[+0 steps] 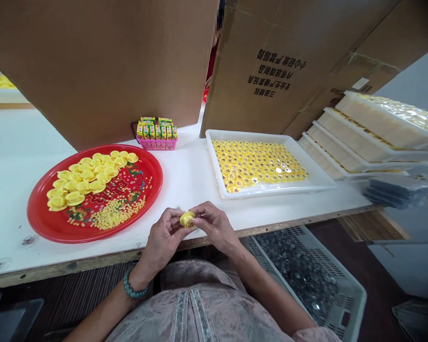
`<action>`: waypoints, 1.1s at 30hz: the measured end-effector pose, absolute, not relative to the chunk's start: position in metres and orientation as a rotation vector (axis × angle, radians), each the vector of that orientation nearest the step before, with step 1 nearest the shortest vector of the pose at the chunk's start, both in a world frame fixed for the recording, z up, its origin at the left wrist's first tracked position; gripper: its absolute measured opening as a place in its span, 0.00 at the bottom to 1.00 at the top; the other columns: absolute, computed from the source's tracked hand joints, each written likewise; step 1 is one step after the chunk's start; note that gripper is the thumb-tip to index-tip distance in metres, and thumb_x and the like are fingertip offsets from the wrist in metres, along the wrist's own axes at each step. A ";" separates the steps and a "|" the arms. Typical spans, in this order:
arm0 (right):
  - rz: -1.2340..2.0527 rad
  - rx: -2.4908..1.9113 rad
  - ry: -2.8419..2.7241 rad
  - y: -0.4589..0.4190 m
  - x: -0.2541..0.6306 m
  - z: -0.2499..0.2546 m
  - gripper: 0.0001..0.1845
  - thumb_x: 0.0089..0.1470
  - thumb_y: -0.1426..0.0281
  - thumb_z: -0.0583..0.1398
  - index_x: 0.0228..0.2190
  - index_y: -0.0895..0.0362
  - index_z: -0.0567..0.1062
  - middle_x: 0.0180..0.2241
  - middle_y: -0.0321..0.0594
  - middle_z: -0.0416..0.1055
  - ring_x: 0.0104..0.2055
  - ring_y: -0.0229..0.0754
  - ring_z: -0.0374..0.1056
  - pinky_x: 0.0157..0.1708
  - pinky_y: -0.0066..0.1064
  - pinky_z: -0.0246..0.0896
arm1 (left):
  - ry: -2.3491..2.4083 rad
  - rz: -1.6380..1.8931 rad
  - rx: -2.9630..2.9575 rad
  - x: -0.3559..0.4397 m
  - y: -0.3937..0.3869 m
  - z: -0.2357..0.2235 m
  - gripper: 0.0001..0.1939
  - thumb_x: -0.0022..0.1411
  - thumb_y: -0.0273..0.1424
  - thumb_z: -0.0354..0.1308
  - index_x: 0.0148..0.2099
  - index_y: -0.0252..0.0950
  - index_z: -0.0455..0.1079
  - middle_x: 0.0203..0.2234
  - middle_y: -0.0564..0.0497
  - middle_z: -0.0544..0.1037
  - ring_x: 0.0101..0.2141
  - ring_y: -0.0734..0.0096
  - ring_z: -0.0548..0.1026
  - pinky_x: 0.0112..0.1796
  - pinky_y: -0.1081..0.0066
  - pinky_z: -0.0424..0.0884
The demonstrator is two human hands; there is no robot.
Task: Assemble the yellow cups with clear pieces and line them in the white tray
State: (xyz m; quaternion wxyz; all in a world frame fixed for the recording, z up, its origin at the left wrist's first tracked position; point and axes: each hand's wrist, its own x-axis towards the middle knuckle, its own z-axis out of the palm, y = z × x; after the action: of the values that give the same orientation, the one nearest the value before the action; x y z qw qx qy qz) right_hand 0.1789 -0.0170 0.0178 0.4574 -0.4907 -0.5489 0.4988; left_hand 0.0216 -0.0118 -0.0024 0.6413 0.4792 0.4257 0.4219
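Just above the table's front edge, a small yellow hat-shaped plastic piece (187,217) is pinched between both hands. My left hand (166,233), with a green bead bracelet at its wrist, is closed on its left side. The thumb and fingers of my right hand (216,227) grip it from the right. Part of the piece is hidden behind the fingertips. To the left, a round red tray (153,175) carries similar yellow pieces (87,173) in rows, and a loose spread of tiny yellow bits (116,214) lies near its front.
A white plastic tray (323,183) holds rows of yellow pieces with shiny tops. Stacked white trays (364,137) stand at right. A pink basket (157,144) of small boxes sits against cardboard panels (139,57). Below the table is a crate (353,294) of clear pieces.
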 end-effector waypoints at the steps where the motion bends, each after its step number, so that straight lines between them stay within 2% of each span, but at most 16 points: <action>1: 1.194 -1.208 -1.386 -0.018 0.180 0.019 0.06 0.51 0.68 0.61 0.32 0.54 0.77 0.32 0.37 0.68 0.34 0.38 0.64 0.37 0.30 0.60 | 0.986 0.960 1.109 0.022 -0.013 -0.001 0.17 0.50 0.33 0.65 0.40 0.36 0.63 0.37 0.47 0.78 0.41 0.62 0.76 0.43 0.65 0.71; 9: 1.085 -1.189 -1.326 -0.028 0.178 0.011 0.04 0.50 0.68 0.62 0.30 0.55 0.75 0.30 0.36 0.68 0.33 0.37 0.63 0.36 0.29 0.59 | 1.071 0.867 1.254 0.021 -0.015 0.001 0.15 0.50 0.35 0.64 0.39 0.38 0.66 0.35 0.49 0.78 0.39 0.63 0.76 0.41 0.67 0.72; 12: 1.138 -1.211 -1.298 -0.027 0.185 0.008 0.08 0.50 0.65 0.62 0.32 0.56 0.75 0.30 0.36 0.69 0.31 0.36 0.64 0.35 0.28 0.59 | 1.056 0.836 1.225 0.025 -0.009 -0.002 0.16 0.49 0.37 0.65 0.38 0.39 0.65 0.34 0.49 0.78 0.39 0.62 0.77 0.41 0.67 0.73; 14: 1.176 -1.228 -1.336 -0.025 0.191 0.009 0.13 0.48 0.63 0.63 0.36 0.55 0.75 0.29 0.35 0.69 0.31 0.36 0.64 0.34 0.28 0.59 | 1.017 0.800 1.189 0.030 -0.005 -0.004 0.19 0.48 0.39 0.65 0.40 0.39 0.64 0.35 0.48 0.79 0.40 0.61 0.77 0.41 0.66 0.74; 16: 1.161 -1.261 -1.428 -0.022 0.199 0.013 0.14 0.46 0.62 0.64 0.36 0.55 0.75 0.29 0.34 0.69 0.30 0.35 0.64 0.32 0.27 0.59 | 0.991 0.754 1.165 0.036 -0.001 -0.006 0.24 0.48 0.41 0.65 0.44 0.40 0.61 0.37 0.47 0.79 0.41 0.60 0.77 0.41 0.65 0.74; 20: 0.989 -1.371 -1.535 -0.005 0.228 0.025 0.11 0.46 0.61 0.64 0.29 0.56 0.76 0.28 0.35 0.70 0.28 0.35 0.63 0.29 0.26 0.58 | 1.071 0.745 1.287 0.036 -0.001 -0.018 0.29 0.50 0.44 0.62 0.51 0.42 0.58 0.40 0.46 0.79 0.41 0.58 0.77 0.42 0.62 0.74; 23: 0.702 -1.607 -1.408 0.020 0.277 0.036 0.13 0.47 0.59 0.63 0.30 0.56 0.75 0.27 0.35 0.71 0.28 0.36 0.64 0.28 0.26 0.57 | 1.264 0.782 1.566 0.022 -0.005 -0.043 0.25 0.53 0.46 0.58 0.51 0.44 0.62 0.41 0.49 0.78 0.40 0.60 0.77 0.38 0.66 0.76; 26: 0.475 -2.084 -1.443 0.048 0.337 0.041 0.14 0.48 0.58 0.62 0.29 0.56 0.76 0.26 0.37 0.72 0.27 0.36 0.65 0.26 0.26 0.54 | 1.329 0.854 1.905 0.005 -0.008 -0.073 0.16 0.58 0.42 0.52 0.48 0.47 0.68 0.43 0.51 0.78 0.37 0.62 0.78 0.34 0.70 0.76; 29: 0.476 -2.378 -1.546 0.069 0.374 0.039 0.13 0.42 0.59 0.66 0.22 0.56 0.76 0.25 0.38 0.73 0.27 0.38 0.66 0.25 0.26 0.53 | 1.256 0.888 2.100 -0.004 -0.010 -0.095 0.15 0.61 0.37 0.47 0.45 0.49 0.73 0.47 0.52 0.76 0.43 0.60 0.76 0.42 0.66 0.74; 33: 0.606 -2.418 -1.710 0.086 0.381 0.032 0.13 0.34 0.64 0.70 0.12 0.55 0.74 0.17 0.36 0.71 0.26 0.39 0.66 0.25 0.26 0.54 | 1.210 0.847 2.321 -0.004 -0.014 -0.100 0.18 0.62 0.29 0.46 0.46 0.48 0.74 0.48 0.50 0.75 0.47 0.57 0.73 0.48 0.63 0.68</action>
State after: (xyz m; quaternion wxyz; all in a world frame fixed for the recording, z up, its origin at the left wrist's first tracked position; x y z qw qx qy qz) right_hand 0.3812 0.0857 0.0319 0.0593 -0.7984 -0.5647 0.2003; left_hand -0.0042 -0.0139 -0.0998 0.1940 0.8277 0.4313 0.3021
